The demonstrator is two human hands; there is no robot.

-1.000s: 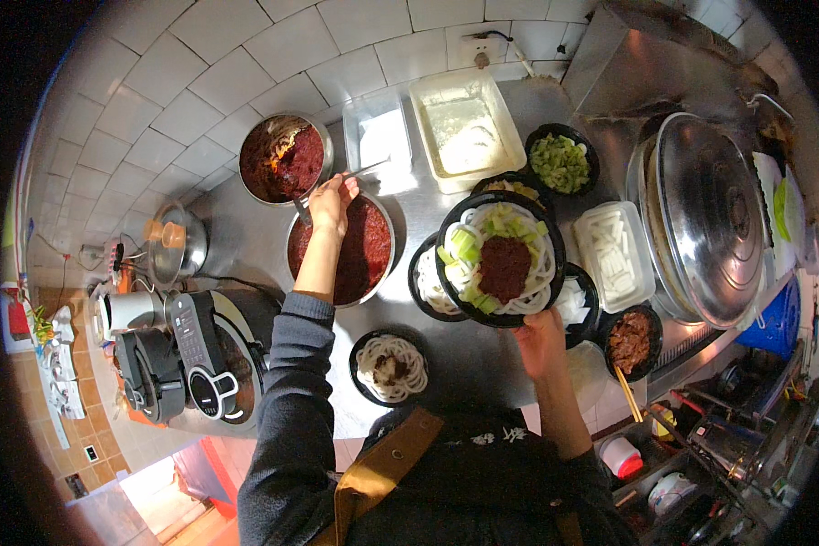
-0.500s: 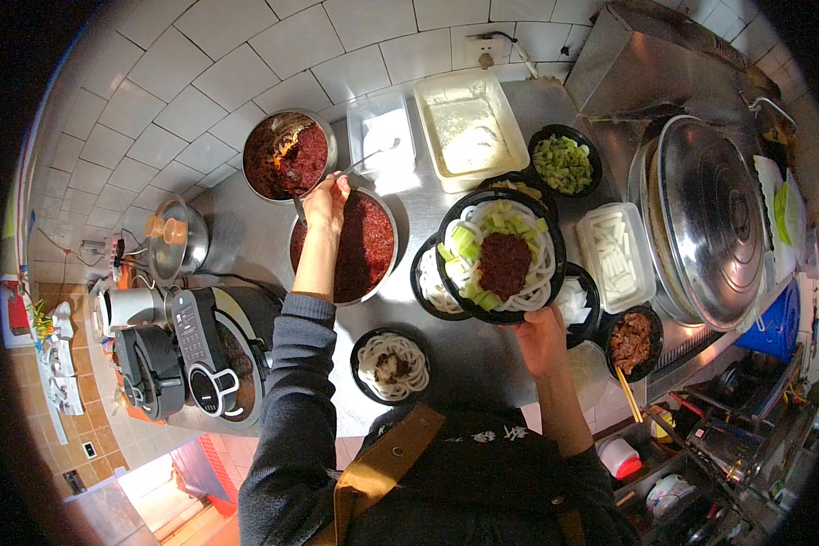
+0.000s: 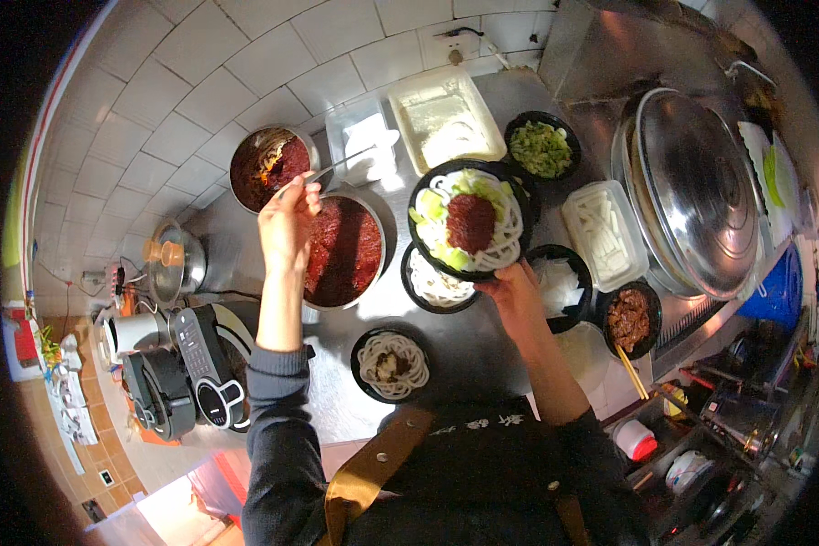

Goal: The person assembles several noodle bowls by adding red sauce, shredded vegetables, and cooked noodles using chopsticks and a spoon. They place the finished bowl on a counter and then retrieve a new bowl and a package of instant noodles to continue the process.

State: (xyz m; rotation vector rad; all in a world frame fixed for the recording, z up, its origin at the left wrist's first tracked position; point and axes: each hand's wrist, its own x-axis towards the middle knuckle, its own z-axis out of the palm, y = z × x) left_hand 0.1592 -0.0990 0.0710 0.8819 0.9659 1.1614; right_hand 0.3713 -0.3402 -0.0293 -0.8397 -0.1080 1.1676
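My left hand (image 3: 287,223) is closed on a metal spoon (image 3: 337,166) that points toward a clear tub of white powder (image 3: 362,162). Beneath that hand is a steel pot of dark red sauce (image 3: 341,259), with a second sauce pot (image 3: 271,173) behind it. My right hand (image 3: 517,296) grips the near rim of a black bowl (image 3: 471,218), tilted toward me. In it are thick white noodles, chopped pale green vegetable and a mound of red sauce. A lower black noodle bowl (image 3: 435,280) is partly covered by the held one.
Another noodle bowl (image 3: 389,366) stands near the front edge. Farther right are a chopped-green bowl (image 3: 543,147), a tub of white sticks (image 3: 603,232), a brown meat bowl (image 3: 630,318) with chopsticks and a large lidded pan (image 3: 696,196). Cookers (image 3: 209,364) stand at left.
My left hand has shifted left and turned, drawing the spoon back over the sauce pot. The held bowl has moved slightly left and away from me. The whole view has shifted a little.
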